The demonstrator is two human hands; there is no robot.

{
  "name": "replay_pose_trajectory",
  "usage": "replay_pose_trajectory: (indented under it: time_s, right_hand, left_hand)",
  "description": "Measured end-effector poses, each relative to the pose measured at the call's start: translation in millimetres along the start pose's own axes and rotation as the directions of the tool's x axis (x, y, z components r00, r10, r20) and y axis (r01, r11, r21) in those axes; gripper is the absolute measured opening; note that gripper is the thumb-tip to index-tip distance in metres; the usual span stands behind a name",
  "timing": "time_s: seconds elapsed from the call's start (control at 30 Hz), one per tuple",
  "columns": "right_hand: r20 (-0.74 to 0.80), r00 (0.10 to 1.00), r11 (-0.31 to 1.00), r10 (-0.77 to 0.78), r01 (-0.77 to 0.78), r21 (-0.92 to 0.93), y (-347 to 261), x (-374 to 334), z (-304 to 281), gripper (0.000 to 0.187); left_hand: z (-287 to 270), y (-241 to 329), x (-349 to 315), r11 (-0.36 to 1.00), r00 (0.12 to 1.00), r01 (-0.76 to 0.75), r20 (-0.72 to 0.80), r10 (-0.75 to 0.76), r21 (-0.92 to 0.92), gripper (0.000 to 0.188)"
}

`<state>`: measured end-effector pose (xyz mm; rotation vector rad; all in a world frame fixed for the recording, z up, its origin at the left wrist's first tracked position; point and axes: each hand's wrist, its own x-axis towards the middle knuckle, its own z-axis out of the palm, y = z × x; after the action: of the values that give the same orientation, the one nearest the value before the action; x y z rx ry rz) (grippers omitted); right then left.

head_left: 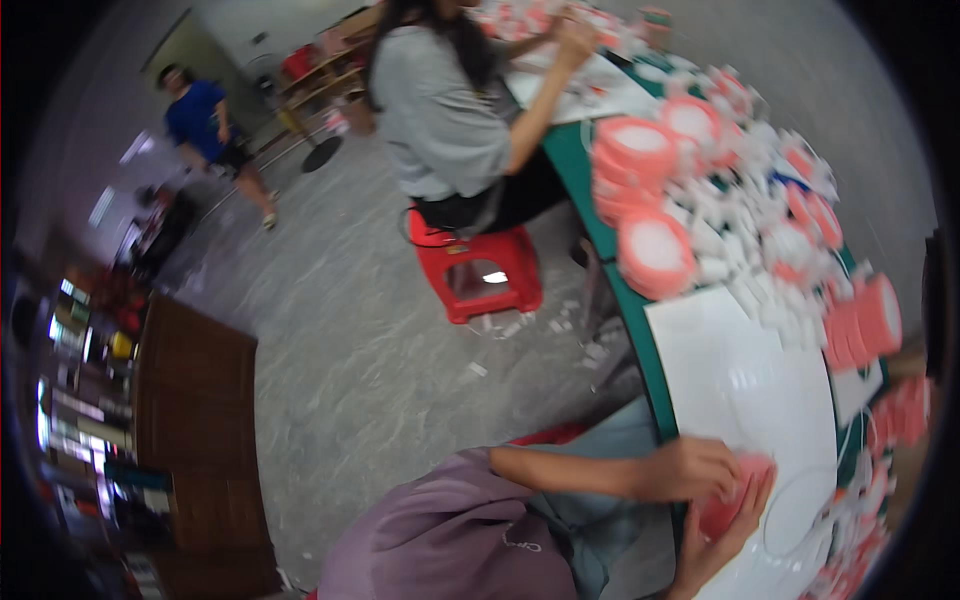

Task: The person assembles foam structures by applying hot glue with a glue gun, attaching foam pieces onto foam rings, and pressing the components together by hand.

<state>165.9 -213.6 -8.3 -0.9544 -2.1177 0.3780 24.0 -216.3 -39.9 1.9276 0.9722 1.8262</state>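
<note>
Over the white board (740, 380) on the table, my right hand (728, 540) is closed round a pink round casing (752, 470), fingers along its far side. My left hand (688, 468) comes in from above it, its fingers bent and pinched together at the casing's face. Whatever is between those fingertips is hidden. A thin pale cord (782, 492) curves over the board beside the casing. Beyond the board lie a pile of small white parts (735, 235) and stacked pink round casings with white centres (655, 250).
More pink casings are stacked at the right (865, 322). The green table edge (632, 310) runs along the board. A co-worker (440, 110) sits on a red stool (480, 270), hands raised over another board. Another person (205, 120) stands farther off. White scraps (510, 325) lie on the floor.
</note>
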Motion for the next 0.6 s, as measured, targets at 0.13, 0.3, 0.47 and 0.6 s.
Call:
replay_pose_trajectory:
  time_s: [0.13,0.3,0.47,0.6]
  right_hand:
    - [0.066,0.996,0.986,-0.062,0.071,-0.148,-4.9,5.8,-2.4,0.048]
    - [0.023,0.996,0.989,-0.082,0.085,-0.117,6.4,6.7,-1.3,0.051]
    - [-0.038,0.998,0.993,-0.053,0.048,-0.107,12.3,6.6,1.7,0.053]
    - [-0.046,0.998,0.994,-0.030,0.025,-0.108,12.9,6.8,1.0,0.056]
  left_hand:
    - [8.8,9.0,0.8,0.998,0.997,-0.066,0.032,0.066,0.012,0.011]
    - [16.8,8.9,5.5,0.989,0.995,-0.098,0.034,0.095,0.107,0.012]
    - [21.0,5.7,9.3,0.989,0.996,-0.086,0.016,0.085,0.118,0.011]
    - [23.6,5.0,11.8,0.996,1.000,-0.030,0.009,0.029,0.086,0.011]
